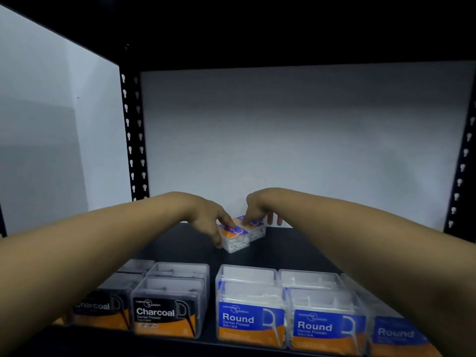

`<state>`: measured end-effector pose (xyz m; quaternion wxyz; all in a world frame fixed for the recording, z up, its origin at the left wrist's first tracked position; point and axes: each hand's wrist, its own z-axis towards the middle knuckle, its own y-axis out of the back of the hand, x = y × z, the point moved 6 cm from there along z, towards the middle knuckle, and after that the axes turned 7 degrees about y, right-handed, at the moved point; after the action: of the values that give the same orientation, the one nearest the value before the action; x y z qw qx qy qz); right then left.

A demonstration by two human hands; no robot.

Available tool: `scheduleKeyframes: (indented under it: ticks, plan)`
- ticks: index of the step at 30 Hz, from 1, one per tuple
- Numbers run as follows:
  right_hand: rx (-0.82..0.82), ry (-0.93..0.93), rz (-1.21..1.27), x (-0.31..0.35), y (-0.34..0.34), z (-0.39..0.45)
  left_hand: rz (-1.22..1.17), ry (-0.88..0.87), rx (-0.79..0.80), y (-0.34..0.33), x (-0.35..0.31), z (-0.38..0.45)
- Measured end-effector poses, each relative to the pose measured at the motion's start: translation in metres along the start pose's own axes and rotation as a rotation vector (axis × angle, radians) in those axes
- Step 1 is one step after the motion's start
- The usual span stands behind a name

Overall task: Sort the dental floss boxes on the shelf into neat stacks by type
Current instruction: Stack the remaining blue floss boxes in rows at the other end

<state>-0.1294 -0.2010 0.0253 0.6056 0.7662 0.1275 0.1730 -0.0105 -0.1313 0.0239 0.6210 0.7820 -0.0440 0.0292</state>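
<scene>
Two purple-labelled floss boxes (242,231) at the shelf (288,248) back are gripped, one by each curled hand, left hand (210,220) and right hand (256,208), apparently for aligning them together.

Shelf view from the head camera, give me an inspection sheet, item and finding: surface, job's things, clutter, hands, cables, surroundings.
Surface: dark shelf board, bare between front rows and back.
Job's things: two clear plastic purple-and-orange floss boxes lying flat side by side at the back, nearer one, farther one; clear black-label Charcoal boxes front left; clear blue-label Round boxes front right, upright in rows.
Clutter: nothing seen.
Hands: left hand grips the nearer purple box; right hand has fingertips on the farther one, grip unclear.
Cables: nothing seen.
Surroundings: black perforated uprights, white back wall, dark shelf above.
</scene>
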Motion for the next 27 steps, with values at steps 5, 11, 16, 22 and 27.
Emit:
scheduleKeyframes:
  ticks: [5, 11, 16, 22, 27]
  plan:
    - [0.068, -0.097, 0.133, -0.006, -0.011, 0.017, 0.065, -0.042, -0.027, -0.003, 0.000, -0.004]
    - [0.061, -0.105, 0.193, -0.011, -0.010, 0.032, 0.132, -0.081, -0.079, 0.003, 0.001, -0.001]
    - [0.018, -0.051, 0.035, -0.005, 0.000, 0.022, 0.174, -0.081, -0.048, 0.004, 0.004, 0.008]
    - [-0.036, 0.016, -0.240, 0.007, 0.010, 0.005, 0.129, -0.052, 0.016, 0.001, 0.012, 0.019]
    - [-0.062, 0.060, -0.275, 0.005, 0.010, -0.002, 0.080, -0.021, -0.027, 0.002, 0.018, 0.022]
